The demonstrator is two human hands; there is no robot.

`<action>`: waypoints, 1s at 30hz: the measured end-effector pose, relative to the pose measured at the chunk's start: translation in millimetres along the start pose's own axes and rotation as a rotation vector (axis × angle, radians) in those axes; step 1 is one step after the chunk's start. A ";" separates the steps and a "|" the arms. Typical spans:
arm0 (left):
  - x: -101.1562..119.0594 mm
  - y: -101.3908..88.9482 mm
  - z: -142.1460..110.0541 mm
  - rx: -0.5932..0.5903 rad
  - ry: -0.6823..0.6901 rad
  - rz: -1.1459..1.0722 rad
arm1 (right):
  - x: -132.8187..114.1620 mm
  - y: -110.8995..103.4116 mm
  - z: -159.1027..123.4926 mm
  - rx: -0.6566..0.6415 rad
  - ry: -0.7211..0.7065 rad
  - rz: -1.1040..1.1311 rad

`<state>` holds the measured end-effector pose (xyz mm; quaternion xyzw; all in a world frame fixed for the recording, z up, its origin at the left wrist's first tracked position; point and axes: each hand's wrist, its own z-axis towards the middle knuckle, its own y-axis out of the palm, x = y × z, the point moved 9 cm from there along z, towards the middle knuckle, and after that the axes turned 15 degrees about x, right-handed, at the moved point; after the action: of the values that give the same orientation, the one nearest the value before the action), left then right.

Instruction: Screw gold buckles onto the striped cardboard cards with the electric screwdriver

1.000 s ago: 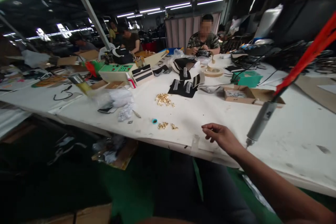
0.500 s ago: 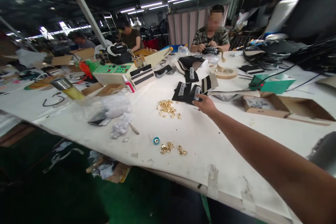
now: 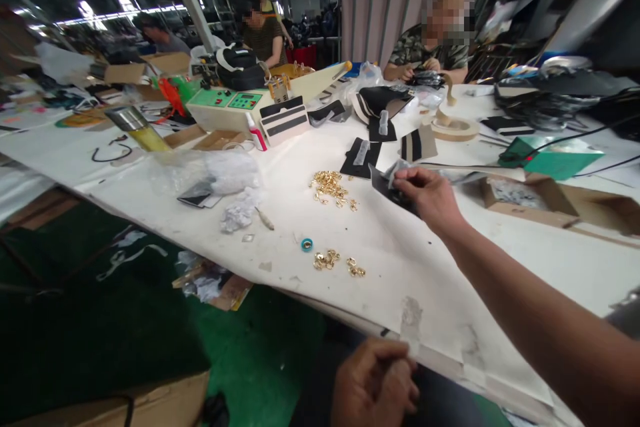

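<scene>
1. The teal ring (image 3: 307, 245) lies on the near side of the gold pile (image 3: 333, 188); a brushing hand could knock it away.
2. The gold pile itself is loose, so a dragged corner could scatter its bits across the white table (image 3: 450, 293).
3. The left hand (image 3: 375, 380) is well nearer the wearer than the pile, fingers curled; I cannot tell whether it holds anything.
4. The black piece (image 3: 381, 181), just right of the pile, tilts up, pinched at its far end; a loose pinch could drop it.
5. The right hand (image 3: 430, 197), right of the pile, has its fingertips closed narrowly on that piece.
</scene>
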<state>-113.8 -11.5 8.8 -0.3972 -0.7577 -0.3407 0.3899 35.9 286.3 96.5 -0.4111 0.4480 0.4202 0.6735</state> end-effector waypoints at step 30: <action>-31.7 -98.9 -11.4 0.384 -0.146 -0.191 | 24.5 34.9 -169.4 -0.487 -0.328 -0.436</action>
<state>-183.9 -76.2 -33.7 -0.2658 -0.8692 -0.1956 0.3683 -34.4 144.3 22.9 -0.5725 0.1226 0.4215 0.6926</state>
